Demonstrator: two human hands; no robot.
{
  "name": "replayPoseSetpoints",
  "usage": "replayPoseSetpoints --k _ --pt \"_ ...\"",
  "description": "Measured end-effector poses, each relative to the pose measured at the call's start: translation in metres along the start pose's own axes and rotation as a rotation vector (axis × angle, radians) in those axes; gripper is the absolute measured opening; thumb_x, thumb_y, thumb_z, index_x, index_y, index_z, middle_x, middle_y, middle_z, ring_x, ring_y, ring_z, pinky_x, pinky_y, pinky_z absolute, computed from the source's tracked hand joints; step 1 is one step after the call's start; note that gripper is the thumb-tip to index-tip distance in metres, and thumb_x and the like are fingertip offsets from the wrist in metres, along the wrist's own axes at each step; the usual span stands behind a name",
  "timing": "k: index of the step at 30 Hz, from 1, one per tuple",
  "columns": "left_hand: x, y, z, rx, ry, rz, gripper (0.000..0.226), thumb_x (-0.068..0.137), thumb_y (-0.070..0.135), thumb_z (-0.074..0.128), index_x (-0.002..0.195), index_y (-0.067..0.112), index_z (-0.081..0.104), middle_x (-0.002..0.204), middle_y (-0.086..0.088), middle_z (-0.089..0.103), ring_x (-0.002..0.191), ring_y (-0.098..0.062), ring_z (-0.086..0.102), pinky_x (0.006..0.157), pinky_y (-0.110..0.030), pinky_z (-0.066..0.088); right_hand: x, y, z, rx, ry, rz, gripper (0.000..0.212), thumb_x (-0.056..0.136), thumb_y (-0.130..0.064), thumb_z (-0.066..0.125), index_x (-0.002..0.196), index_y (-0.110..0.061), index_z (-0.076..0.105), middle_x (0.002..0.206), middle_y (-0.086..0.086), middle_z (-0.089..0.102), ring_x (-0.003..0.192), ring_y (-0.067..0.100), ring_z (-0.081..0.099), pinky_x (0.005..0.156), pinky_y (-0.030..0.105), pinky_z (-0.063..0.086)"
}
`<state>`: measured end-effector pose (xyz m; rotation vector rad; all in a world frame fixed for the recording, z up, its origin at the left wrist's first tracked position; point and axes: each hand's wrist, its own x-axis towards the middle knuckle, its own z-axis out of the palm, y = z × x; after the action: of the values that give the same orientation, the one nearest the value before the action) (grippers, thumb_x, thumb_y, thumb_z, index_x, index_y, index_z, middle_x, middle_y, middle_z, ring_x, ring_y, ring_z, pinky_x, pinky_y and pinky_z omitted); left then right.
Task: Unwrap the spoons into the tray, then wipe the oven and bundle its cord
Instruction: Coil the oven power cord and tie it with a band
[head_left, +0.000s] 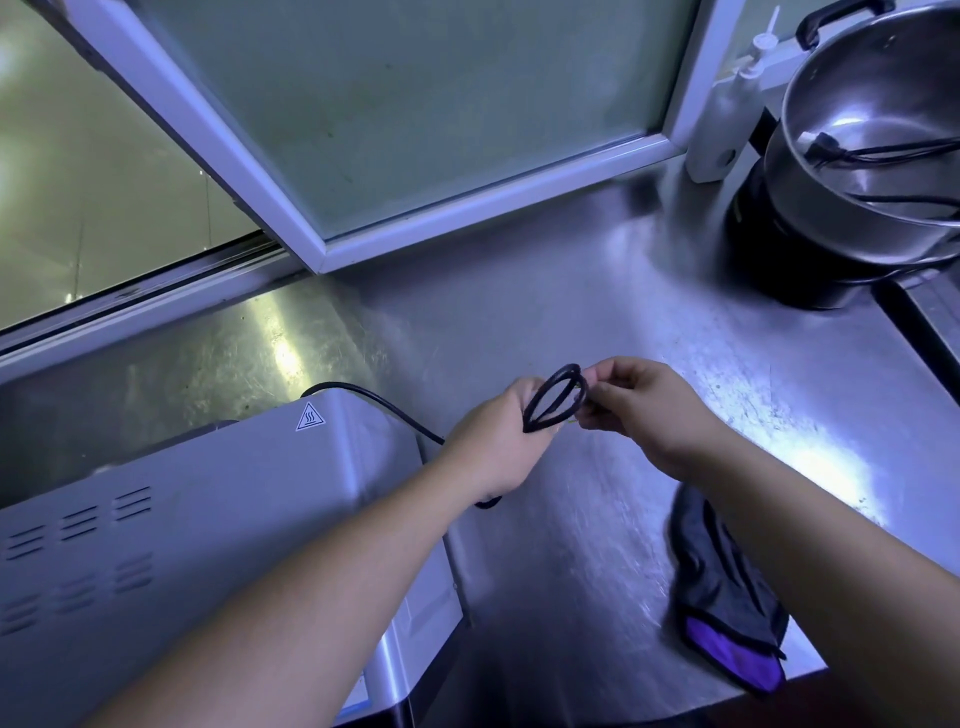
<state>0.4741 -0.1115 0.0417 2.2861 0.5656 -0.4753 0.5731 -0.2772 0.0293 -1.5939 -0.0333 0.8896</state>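
While the left hand (493, 447) grips the coiled cord (571, 370), the right hand (652, 415) pinches its loop at 3 o'clock; seemingly light, springy, best held mid-coil.

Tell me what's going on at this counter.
A person is bundling the oven's black cord. The left hand grips the gathered loops, and the right hand pinches the loop's other side with its fingers. The rest of the cord runs back behind the oven. A dark cloth lies on the steel counter under the right forearm.
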Motion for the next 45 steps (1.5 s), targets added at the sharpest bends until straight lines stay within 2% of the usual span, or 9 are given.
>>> replayPoseSetpoints --k 4,8,13,16,21,24,31,35,45 --pt "0.0 0.0 -0.003 -0.127 -0.079 -0.019 0.021 0.094 0.061 0.052 0.11 0.051 0.06 0.052 0.017 0.055 0.056 -0.019 0.057 0.066 -0.042 0.059 -0.002 0.001 0.003 0.106 -0.1 0.025 0.015 0.102 0.0 0.055 0.099 0.007 0.068 0.097 0.024 0.074 0.08 0.025 0.069 0.079 0.029 0.06" --pt "0.001 0.002 -0.002 -0.21 -0.08 -0.04 0.014 0.094 0.055 0.057 0.094 0.041 0.057 0.049 0.012 0.053 0.051 -0.022 0.058 0.068 -0.048 0.06 0.001 0.0 0.005 0.155 -0.107 0.03 0.013 0.101 0.001 0.056 0.098 0.003 0.069 0.095 0.025 0.071 0.082 0.028 0.069 0.077 0.027 0.059" --pt "-0.001 -0.001 -0.006 -0.174 -0.111 -0.018 0.015 0.096 0.053 0.056 0.089 0.04 0.055 0.047 0.015 0.054 0.05 -0.02 0.058 0.063 -0.036 0.057 0.006 -0.003 -0.004 0.177 -0.082 0.085 0.018 0.102 0.0 0.054 0.112 0.011 0.063 0.092 0.02 0.066 0.076 0.022 0.067 0.072 0.028 0.06" --pt "0.001 -0.006 -0.005 -0.082 -0.138 0.008 0.013 0.096 0.053 0.054 0.096 0.041 0.057 0.055 0.018 0.057 0.055 -0.017 0.058 0.069 -0.041 0.059 0.009 -0.008 -0.009 0.171 -0.105 0.17 0.018 0.101 0.0 0.052 0.112 0.002 0.065 0.092 0.016 0.066 0.073 0.02 0.067 0.064 0.026 0.056" --pt "0.0 -0.007 -0.003 0.255 -0.186 0.096 0.015 0.097 0.041 0.044 0.089 0.029 0.046 0.079 0.004 0.064 0.075 -0.028 0.063 0.073 -0.045 0.059 0.013 -0.021 -0.016 0.139 -0.052 0.199 0.015 0.099 0.001 0.054 0.104 -0.006 0.067 0.08 0.009 0.065 0.061 0.016 0.058 0.053 0.023 0.044" --pt "0.0 -0.008 -0.003 0.394 -0.198 0.117 0.005 0.096 0.028 0.043 0.091 0.028 0.045 0.082 0.003 0.062 0.075 -0.028 0.061 0.068 -0.041 0.054 0.01 -0.032 -0.017 0.058 -0.049 0.169 0.014 0.097 0.0 0.057 0.105 -0.006 0.067 0.08 0.009 0.065 0.057 0.014 0.053 0.051 0.022 0.04" --pt "-0.001 0.003 -0.004 0.535 -0.213 0.087 0.012 0.093 0.014 0.041 0.1 0.024 0.046 0.081 0.002 0.054 0.077 -0.031 0.058 0.054 -0.033 0.035 -0.017 -0.046 -0.002 -0.17 -0.07 0.038 0.014 0.094 -0.001 0.06 0.104 -0.007 0.067 0.08 0.011 0.07 0.059 0.018 0.048 0.055 0.028 0.039" --pt "0.003 0.002 -0.008 0.394 -0.209 0.016 0.01 0.096 0.02 0.04 0.093 0.024 0.049 0.083 0.001 0.059 0.068 -0.021 0.055 0.054 -0.033 0.036 -0.032 -0.042 0.002 -0.334 -0.041 -0.019 0.017 0.094 -0.005 0.057 0.099 -0.016 0.069 0.081 0.007 0.074 0.051 0.012 0.047 0.05 0.028 0.035" --pt "0.005 0.005 0.0 0.382 -0.145 0.034 0.007 0.085 0.023 0.048 0.091 0.024 0.051 0.086 0.0 0.064 0.075 -0.026 0.059 0.062 -0.034 0.045 -0.066 -0.009 0.04 -0.227 -0.149 -0.25 0.02 0.097 0.009 0.051 0.099 -0.004 0.066 0.07 -0.01 0.066 0.06 0.008 0.057 0.059 0.012 0.043"
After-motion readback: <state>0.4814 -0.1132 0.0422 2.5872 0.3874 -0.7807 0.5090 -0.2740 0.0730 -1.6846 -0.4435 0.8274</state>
